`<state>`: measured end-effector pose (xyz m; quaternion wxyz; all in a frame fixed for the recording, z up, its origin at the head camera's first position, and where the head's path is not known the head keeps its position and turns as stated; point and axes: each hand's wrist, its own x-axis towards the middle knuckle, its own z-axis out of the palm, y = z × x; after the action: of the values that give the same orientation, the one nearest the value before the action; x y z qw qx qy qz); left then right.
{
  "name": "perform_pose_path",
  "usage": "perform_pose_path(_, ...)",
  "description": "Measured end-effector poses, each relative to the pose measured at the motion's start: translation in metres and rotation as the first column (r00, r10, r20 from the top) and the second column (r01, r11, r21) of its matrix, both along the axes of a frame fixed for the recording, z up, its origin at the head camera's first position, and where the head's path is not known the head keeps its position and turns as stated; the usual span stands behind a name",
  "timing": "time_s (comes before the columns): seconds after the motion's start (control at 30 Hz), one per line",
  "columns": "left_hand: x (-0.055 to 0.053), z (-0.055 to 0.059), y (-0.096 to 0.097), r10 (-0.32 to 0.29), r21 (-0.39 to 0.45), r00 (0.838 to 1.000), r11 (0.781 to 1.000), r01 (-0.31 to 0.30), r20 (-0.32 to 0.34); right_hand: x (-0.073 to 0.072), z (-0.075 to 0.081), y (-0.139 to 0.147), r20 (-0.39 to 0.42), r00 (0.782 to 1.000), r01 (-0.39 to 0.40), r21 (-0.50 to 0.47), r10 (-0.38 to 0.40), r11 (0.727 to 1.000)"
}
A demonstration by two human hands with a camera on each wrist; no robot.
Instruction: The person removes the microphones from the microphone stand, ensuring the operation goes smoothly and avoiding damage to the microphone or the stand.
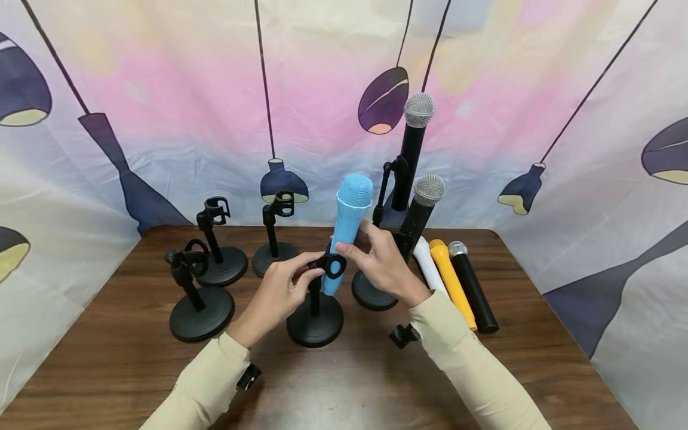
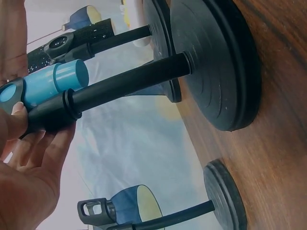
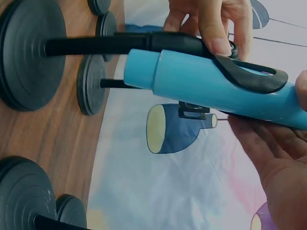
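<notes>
A light blue microphone (image 1: 348, 209) stands tilted, its lower body inside the black clip (image 1: 334, 266) of a short desk stand (image 1: 315, 322). My right hand (image 1: 384, 260) grips the microphone's body from the right, thumb in front, just above the clip. With thumb and fingers my left hand (image 1: 282, 292) pinches the stand's top joint beside the clip. In the left wrist view the left fingers wrap under the stand's collar (image 2: 55, 112), and the microphone's lower end (image 2: 72, 76) pokes out past the clip. The right wrist view shows the clip's arm (image 3: 254, 79) around the blue body.
Three clip stands, one of them the front one (image 1: 201, 313), stand at left. Behind the right hand, two black microphones (image 1: 411, 143) sit in stands. White (image 1: 428, 266), yellow (image 1: 452, 283) and black (image 1: 473, 286) microphones lie at right. A printed cloth hangs behind the table.
</notes>
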<state>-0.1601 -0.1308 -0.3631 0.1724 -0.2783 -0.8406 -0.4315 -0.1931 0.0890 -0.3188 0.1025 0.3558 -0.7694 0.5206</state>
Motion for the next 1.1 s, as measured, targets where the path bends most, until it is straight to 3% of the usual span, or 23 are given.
perform_pose_path(0.2, 0.0, 0.0, 0.001, -0.015, -0.002, 1.0, 1.0, 0.015, 0.009, -0.001, -0.002, 0.002, 0.096, 0.987, -0.125, -0.018, 0.126, 0.992)
perform_pose_path(0.5, 0.001, 0.002, 0.001, -0.017, -0.007, 1.0, 1.0, 0.017, 0.006, -0.004, 0.009, 0.005, 0.011, 0.997, -0.071, 0.077, 0.071, 0.994)
perform_pose_path(0.6, 0.001, 0.002, 0.001, -0.015, -0.009, 1.0, 1.0, 0.015, -0.002, -0.005, 0.011, 0.007, 0.084, 0.987, -0.138, 0.038, 0.134, 0.99)
perform_pose_path(0.73, 0.001, 0.003, 0.0, -0.018, -0.009, 1.0, 1.0, 0.018, -0.005, -0.007, 0.01, 0.01, 0.191, 0.956, -0.225, -0.004, 0.222, 0.974)
perform_pose_path(0.8, 0.001, 0.003, 0.0, -0.02, -0.008, 1.0, 1.0, 0.02, -0.004, -0.008, 0.01, 0.011, 0.172, 0.962, -0.218, 0.029, 0.21, 0.975)
perform_pose_path(0.97, 0.001, 0.002, 0.001, -0.018, -0.013, 1.0, 1.0, 0.018, 0.0, -0.007, 0.015, 0.012, 0.016, 0.992, -0.13, 0.135, 0.129, 0.982)
perform_pose_path(1.1, 0.0, 0.002, 0.002, -0.019, -0.018, 1.0, 1.0, 0.019, -0.001, -0.006, 0.018, 0.013, 0.071, 0.981, -0.185, 0.112, 0.178, 0.976)
